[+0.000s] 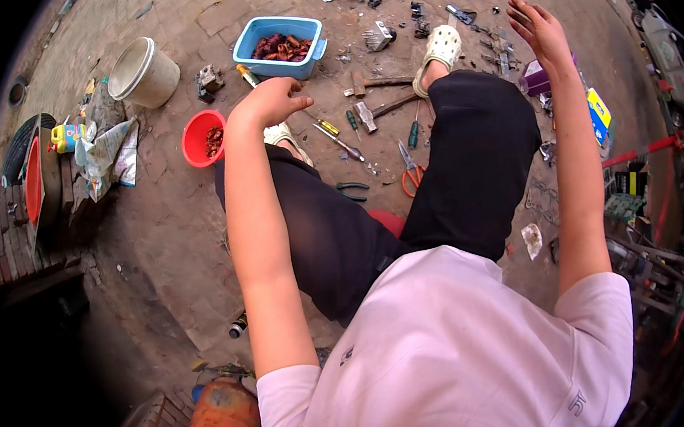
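Note:
My left hand (274, 100) hangs above my left knee, fingers loosely bent and thumb apart, holding nothing. Just beyond it stands a light-blue plastic tub (318, 49) with reddish copper-coloured pieces (284, 48) inside. A yellow-handled tool (247, 75) leans by the tub's near side, partly hidden. To the left is a red bowl (191, 141) with smaller reddish-brown bits (214, 141). My right hand (538, 35) is raised past my right knee, fingers stretched out and empty. Two hammers (364, 117) (358, 85), screwdrivers (413, 131), orange-handled scissors (413, 179) and dark pliers (352, 186) lie between my feet.
A whitish bucket (152, 73) and a metal part (208, 81) stand at the left. Finned and dark motor-like parts (380, 36) are scattered ahead. At the right are a purple box (535, 78), a blue-yellow package (598, 116) and metal scrap. Behind me sits a rusty orange cylinder (225, 415).

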Tool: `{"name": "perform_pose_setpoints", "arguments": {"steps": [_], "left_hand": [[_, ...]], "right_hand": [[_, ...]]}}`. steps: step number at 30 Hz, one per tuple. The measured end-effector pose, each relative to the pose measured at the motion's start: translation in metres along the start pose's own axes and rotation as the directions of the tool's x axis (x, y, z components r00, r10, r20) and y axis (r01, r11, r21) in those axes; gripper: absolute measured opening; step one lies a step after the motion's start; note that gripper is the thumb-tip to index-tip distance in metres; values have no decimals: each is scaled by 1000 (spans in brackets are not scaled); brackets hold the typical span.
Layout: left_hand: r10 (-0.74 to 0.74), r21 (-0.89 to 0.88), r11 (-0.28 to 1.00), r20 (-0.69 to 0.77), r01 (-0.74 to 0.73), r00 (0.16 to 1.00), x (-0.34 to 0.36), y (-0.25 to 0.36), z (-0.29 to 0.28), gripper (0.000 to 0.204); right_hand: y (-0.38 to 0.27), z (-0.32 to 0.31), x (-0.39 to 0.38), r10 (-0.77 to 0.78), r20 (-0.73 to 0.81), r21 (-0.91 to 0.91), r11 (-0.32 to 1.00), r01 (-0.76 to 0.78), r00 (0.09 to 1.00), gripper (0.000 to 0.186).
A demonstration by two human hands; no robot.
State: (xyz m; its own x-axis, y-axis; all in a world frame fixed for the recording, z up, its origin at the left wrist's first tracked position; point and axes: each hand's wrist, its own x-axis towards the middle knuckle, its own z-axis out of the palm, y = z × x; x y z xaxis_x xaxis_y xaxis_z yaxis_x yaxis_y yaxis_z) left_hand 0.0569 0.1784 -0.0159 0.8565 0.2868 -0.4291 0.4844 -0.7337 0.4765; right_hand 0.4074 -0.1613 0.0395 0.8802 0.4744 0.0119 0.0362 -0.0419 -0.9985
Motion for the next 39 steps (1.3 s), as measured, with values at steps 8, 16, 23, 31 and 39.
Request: {"name": "perform_pose_setpoints", "arguments": {"steps": [8,16,23,31,39], "left_hand": [[9,-8,1000,-26,-10,1000,-3,13,-5,48],[15,-65,998,37,-13,999,-12,35,-5,45],[-54,-83,995,72,60,996,-10,37,-9,44],[-207,-33,976,137,213,969,-2,26,-5,45],[-220,32,975,174,218,960,0,25,-5,48]], "right_hand": [[82,44,-16,111,105,38,993,-116,988,28],[330,97,-72,717,-194,281,694,-663,669,16],[470,96,-201,735,-552,-108,405,-908,394,35],[424,88,-164,446,-549,-593,388,-706,707,66],[427,75,-146,420,-414,-723,388,-572,808,63]]}}
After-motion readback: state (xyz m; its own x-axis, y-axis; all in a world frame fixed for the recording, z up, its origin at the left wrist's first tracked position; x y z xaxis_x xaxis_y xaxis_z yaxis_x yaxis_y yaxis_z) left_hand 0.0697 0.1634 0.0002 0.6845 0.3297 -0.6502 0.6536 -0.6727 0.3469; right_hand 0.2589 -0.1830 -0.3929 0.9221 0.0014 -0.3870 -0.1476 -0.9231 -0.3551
